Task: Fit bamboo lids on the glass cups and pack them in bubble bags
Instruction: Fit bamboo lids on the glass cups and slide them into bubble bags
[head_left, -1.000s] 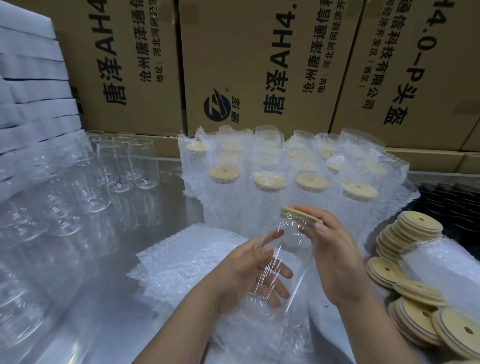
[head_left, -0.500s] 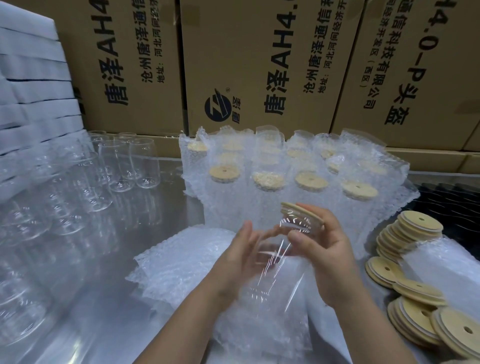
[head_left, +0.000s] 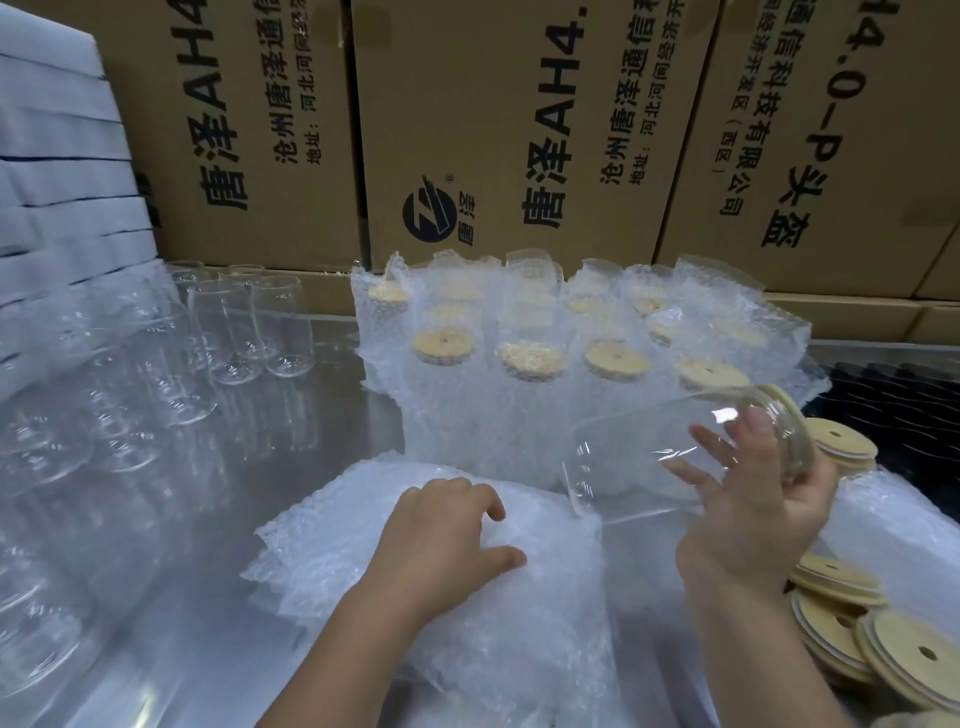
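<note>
My right hand (head_left: 753, 514) holds a clear glass cup (head_left: 639, 457) on its side above the table, base pointing left. A bamboo lid (head_left: 792, 415) sits on the cup's mouth at the right end, and my fingers wrap the cup near it. My left hand (head_left: 447, 540) rests with curled fingers on a pile of flat bubble bags (head_left: 519, 623) in front of me. Behind the pile stand several lidded cups packed in bubble bags (head_left: 571, 364).
Bare glass cups (head_left: 249, 327) crowd the left side of the steel table (head_left: 182, 597). Loose bamboo lids (head_left: 852, 623) are stacked at the right, next to a black tray (head_left: 893, 405). Cardboard boxes (head_left: 519, 130) wall the back; white foam sheets (head_left: 57, 156) are stacked at far left.
The lid went onto the cup. My right hand swung the cup to the right and laid it sideways. My left hand let go of the cup and dropped onto the bubble bags.
</note>
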